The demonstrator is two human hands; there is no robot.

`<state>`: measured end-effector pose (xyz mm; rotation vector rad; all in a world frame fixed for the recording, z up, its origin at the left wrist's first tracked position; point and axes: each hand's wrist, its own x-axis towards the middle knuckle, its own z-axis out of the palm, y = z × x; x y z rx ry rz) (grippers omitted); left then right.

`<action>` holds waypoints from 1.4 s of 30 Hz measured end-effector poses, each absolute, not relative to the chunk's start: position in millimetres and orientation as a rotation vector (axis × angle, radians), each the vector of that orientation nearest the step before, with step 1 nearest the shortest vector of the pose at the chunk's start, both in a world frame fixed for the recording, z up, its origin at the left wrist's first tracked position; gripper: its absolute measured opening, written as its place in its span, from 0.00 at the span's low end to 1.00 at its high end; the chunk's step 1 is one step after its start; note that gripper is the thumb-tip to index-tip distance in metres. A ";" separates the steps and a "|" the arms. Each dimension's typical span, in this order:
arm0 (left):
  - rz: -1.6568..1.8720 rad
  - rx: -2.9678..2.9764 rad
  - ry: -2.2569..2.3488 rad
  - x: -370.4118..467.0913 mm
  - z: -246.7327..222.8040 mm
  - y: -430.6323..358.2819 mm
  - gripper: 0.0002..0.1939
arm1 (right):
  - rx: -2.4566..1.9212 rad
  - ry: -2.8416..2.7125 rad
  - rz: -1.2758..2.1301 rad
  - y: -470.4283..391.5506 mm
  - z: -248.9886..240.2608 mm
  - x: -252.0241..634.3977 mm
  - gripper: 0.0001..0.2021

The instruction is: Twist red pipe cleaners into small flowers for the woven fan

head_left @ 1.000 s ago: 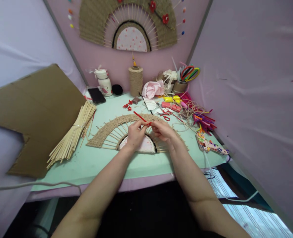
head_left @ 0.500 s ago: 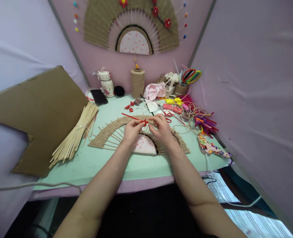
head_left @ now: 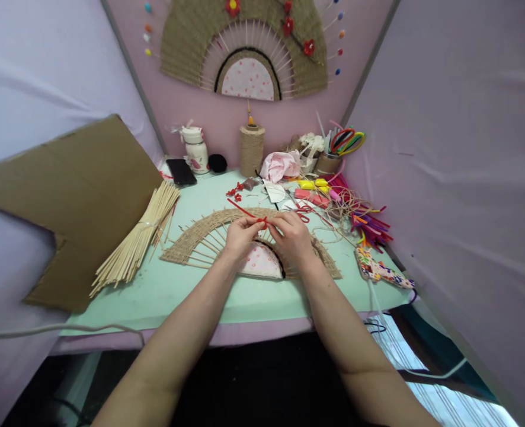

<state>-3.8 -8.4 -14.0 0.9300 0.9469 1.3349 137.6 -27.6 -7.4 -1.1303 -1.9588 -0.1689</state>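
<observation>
Between my fingertips is a red pipe cleaner (head_left: pixel 241 207), bent into small loops at the pinched end, its straight tail pointing up and left. My left hand (head_left: pixel 241 238) pinches the looped part from the left. From the right, my right hand (head_left: pixel 293 236) closes thumb and fingers on the same bent part. Both hands hover over a woven twine fan (head_left: pixel 186 244) with thin stick ribs, lying on the table. Its half-round centre (head_left: pixel 262 261) is white with pink dots and edged in black; my hands and wrists hide part of the fan.
A bundle of thin sticks (head_left: pixel 135 243) and a cardboard sheet (head_left: pixel 89 196) lie left. Behind stand a bottle (head_left: pixel 195 151) and a twine spool (head_left: pixel 251 151), near a phone (head_left: pixel 181 172). Small red flowers (head_left: pixel 234 191), pipe cleaners (head_left: pixel 373 225) and a patterned glue gun (head_left: pixel 380 268) lie about.
My right fingers have come in from slightly apart to pinch the bent red pipe cleaner beside my left fingers. The camera view has shifted a little.
</observation>
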 end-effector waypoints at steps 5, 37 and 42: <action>1.385 0.977 0.953 -3.3 -14.0 -8.2 0.11 | -1.139 -1.872 0.000 -27.4 -10.3 133.5 0.09; 1.408 1.029 0.909 2.2 -14.4 -10.2 0.10 | -1.182 -1.094 1.228 -22.8 -6.6 130.4 0.12; 1.335 0.908 0.829 3.0 -16.2 -9.2 0.14 | -1.104 -0.989 1.448 -21.7 -7.5 128.8 0.15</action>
